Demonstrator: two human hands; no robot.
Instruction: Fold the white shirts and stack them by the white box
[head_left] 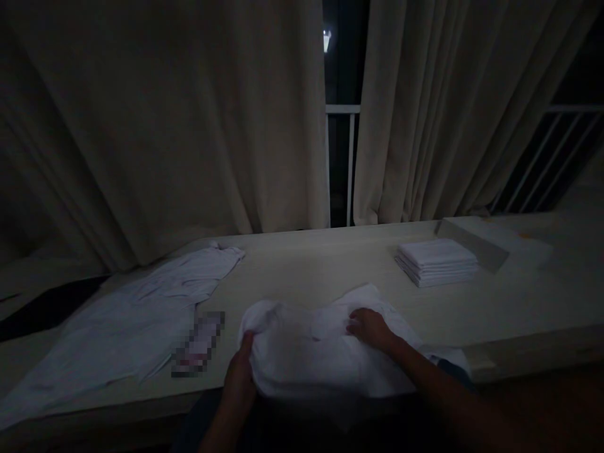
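A crumpled white cloth (306, 352) lies at the near edge of a long pale table (311, 264). My left hand (240, 377) grips its left edge, fingers closed around a bunched fold. My right hand (370, 328) rests on top of the cloth near its upper right part, fingers bent onto the fabric. The room is dim.
A large white garment or sheet (127, 321) lies spread out on the table's left side. A neat stack of folded white cloths (436, 261) sits at the right, beside a pale box (491, 242). A small blurred object (198, 345) lies left of my hands. Beige curtains (189, 126) hang behind.
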